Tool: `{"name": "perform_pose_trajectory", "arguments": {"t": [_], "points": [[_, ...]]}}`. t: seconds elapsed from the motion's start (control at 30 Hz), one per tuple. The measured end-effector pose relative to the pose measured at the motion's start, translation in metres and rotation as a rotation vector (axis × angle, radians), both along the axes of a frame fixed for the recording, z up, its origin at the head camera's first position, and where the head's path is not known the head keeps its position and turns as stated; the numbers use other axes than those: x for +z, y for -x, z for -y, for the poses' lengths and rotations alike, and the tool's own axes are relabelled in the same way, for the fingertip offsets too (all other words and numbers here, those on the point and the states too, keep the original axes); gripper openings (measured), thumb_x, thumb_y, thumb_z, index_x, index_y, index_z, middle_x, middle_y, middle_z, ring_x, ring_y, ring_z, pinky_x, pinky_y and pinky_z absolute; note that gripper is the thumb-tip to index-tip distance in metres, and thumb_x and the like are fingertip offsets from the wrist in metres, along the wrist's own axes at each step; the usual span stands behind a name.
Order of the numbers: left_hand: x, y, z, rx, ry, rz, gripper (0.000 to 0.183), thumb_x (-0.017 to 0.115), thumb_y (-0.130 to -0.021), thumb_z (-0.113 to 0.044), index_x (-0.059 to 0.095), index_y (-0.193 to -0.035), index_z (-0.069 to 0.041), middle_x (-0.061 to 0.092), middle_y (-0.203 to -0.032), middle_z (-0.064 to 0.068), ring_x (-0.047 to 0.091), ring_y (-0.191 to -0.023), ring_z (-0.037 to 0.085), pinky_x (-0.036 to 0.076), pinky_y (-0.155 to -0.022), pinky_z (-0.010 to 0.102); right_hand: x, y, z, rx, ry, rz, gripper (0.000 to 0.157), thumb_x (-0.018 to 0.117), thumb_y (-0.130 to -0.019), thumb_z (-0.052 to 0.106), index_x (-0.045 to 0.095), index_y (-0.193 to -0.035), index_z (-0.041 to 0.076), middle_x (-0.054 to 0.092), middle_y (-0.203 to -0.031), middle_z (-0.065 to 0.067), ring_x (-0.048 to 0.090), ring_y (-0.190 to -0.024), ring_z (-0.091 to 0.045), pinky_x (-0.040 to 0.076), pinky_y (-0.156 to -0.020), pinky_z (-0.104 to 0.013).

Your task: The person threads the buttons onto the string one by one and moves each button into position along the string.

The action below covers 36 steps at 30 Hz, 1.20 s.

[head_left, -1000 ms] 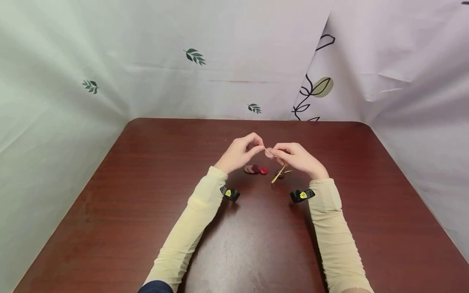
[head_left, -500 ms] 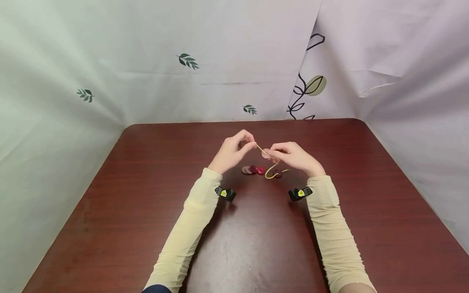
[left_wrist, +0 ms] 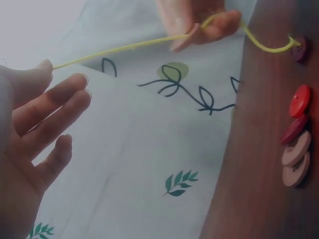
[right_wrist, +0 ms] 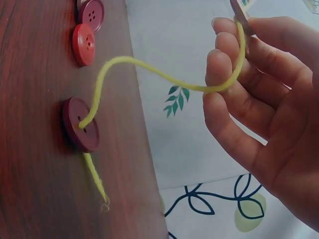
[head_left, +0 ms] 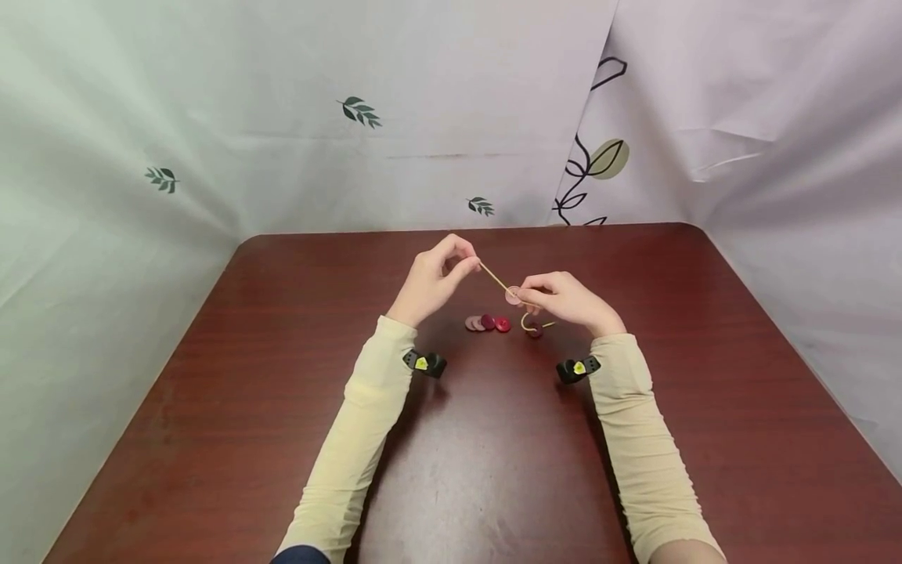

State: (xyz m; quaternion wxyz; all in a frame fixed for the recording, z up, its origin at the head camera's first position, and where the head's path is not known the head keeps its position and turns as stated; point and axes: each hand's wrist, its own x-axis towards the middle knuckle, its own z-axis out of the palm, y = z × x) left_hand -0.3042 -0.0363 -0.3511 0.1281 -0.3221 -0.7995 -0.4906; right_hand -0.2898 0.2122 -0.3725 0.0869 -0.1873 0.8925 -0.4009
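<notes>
Thumb and index finger of my left hand (head_left: 430, 280) pinch one end of a yellow string (right_wrist: 122, 59), and the other left fingers spread apart. The string runs taut to a pink button (head_left: 511, 296) and passes through it. My right hand (head_left: 568, 301) pinches that button at its edge, above the table. Beyond it the string drops slack past the right fingers to a dark maroon button (right_wrist: 74, 115) resting on the table. It goes through a hole of that button, and a short frayed tail sticks out beneath.
Left of the threaded maroon button lies a row of loose buttons: a red one (right_wrist: 83, 44), another maroon one (right_wrist: 91, 17) and two pink buttons (left_wrist: 296, 172) that overlap. The brown table (head_left: 451, 470) ends at a pale curtain (head_left: 282, 117) with leaf prints.
My left hand has moved left and away from the body, drawing more string through the pink button. The slack loop near the maroon button has shrunk. The right hand has hardly moved.
</notes>
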Motion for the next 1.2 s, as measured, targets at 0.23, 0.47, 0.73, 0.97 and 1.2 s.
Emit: {"name": "perform_pose_trajectory", "arguments": {"t": [0.23, 0.47, 0.73, 0.97, 1.2], "points": [[0.003, -0.001, 0.002, 0.006, 0.006, -0.027, 0.01, 0.064, -0.093, -0.015, 0.059, -0.098, -0.008, 0.07, -0.088, 0.006, 0.065, -0.073, 0.014, 0.048, -0.065, 0.025, -0.005, 0.003, -0.001, 0.006, -0.03, 0.023, 0.041, 0.06, -0.094, 0.044, 0.07, -0.094, 0.004, 0.065, -0.08, -0.011, 0.064, -0.081, -0.026, 0.054, -0.08, -0.045], [0.006, -0.003, 0.004, 0.011, -0.009, -0.055, 0.008, 0.063, -0.094, -0.013, 0.059, -0.097, -0.007, 0.069, -0.086, 0.007, 0.065, -0.077, 0.016, 0.049, -0.065, 0.028, -0.008, 0.003, -0.003, 0.013, -0.039, 0.015, 0.039, 0.059, -0.094, 0.043, 0.071, -0.095, 0.006, 0.068, -0.088, -0.014, 0.062, -0.085, -0.026, 0.052, -0.079, -0.04], [0.011, -0.006, 0.005, 0.002, 0.0, -0.076, 0.007, 0.063, -0.094, -0.011, 0.059, -0.096, -0.007, 0.069, -0.086, 0.007, 0.064, -0.077, 0.015, 0.052, -0.067, 0.037, -0.014, 0.007, -0.006, 0.025, -0.082, -0.033, 0.028, 0.058, -0.097, 0.034, 0.072, -0.094, 0.01, 0.069, -0.089, -0.007, 0.058, -0.085, -0.021, 0.047, -0.078, -0.032], [0.014, -0.008, 0.008, 0.021, -0.003, -0.107, 0.008, 0.063, -0.093, -0.011, 0.059, -0.097, -0.005, 0.069, -0.085, 0.008, 0.064, -0.076, 0.023, 0.048, -0.064, 0.03, -0.018, 0.008, -0.008, 0.033, -0.087, -0.038, 0.026, 0.058, -0.097, 0.03, 0.068, -0.084, 0.009, 0.061, -0.078, -0.004, 0.055, -0.079, -0.02, 0.046, -0.072, -0.031], [0.018, -0.008, 0.012, 0.029, -0.023, -0.13, 0.01, 0.064, -0.093, -0.013, 0.06, -0.098, -0.004, 0.069, -0.084, 0.009, 0.062, -0.072, 0.02, 0.048, -0.064, 0.028, -0.021, 0.008, -0.007, 0.056, -0.101, 0.002, 0.024, 0.057, -0.097, 0.021, 0.066, -0.077, 0.011, 0.06, -0.073, -0.005, 0.055, -0.074, -0.02, 0.046, -0.07, -0.03]]}}
